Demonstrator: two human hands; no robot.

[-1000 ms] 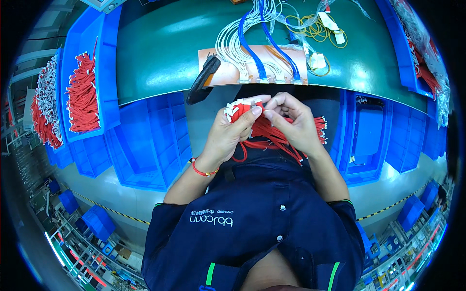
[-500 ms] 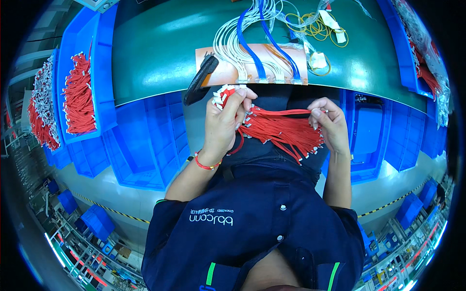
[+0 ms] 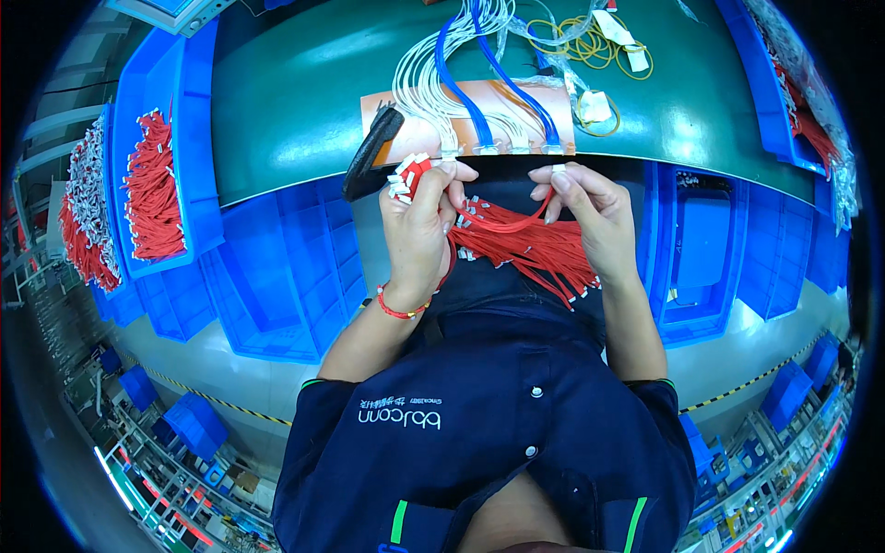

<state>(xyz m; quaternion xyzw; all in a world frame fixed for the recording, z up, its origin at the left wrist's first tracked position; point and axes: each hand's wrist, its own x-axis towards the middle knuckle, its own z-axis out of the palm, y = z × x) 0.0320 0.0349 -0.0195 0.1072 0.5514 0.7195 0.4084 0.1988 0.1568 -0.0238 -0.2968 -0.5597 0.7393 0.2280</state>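
My left hand (image 3: 415, 221) is closed round several red cables, whose white connectors (image 3: 404, 177) stick out in a cluster beside the thumb. My right hand (image 3: 599, 210) pinches a white connector (image 3: 558, 170) between thumb and fingers. From there a red cable (image 3: 507, 228) sags in a loop toward my left hand. Below both hands a thick bundle of red cables (image 3: 530, 253) lies across my lap. Just beyond my fingers, at the table edge, an orange board (image 3: 373, 109) carries a row of connectors with white cables (image 3: 415, 69) and blue cables (image 3: 463, 83).
A black curved object (image 3: 371, 155) hangs over the edge of the green table (image 3: 295, 101). Yellow cables (image 3: 590, 51) lie farther back. Blue bins (image 3: 198, 138) with red cables (image 3: 152, 194) stand at left; another blue bin (image 3: 749, 69) is at right. More bins sit under the table.
My right hand has moved left and up toward the board, bringing the red cable's end along. The cable was stretched straight and now hangs in a loop. My left hand has barely shifted.
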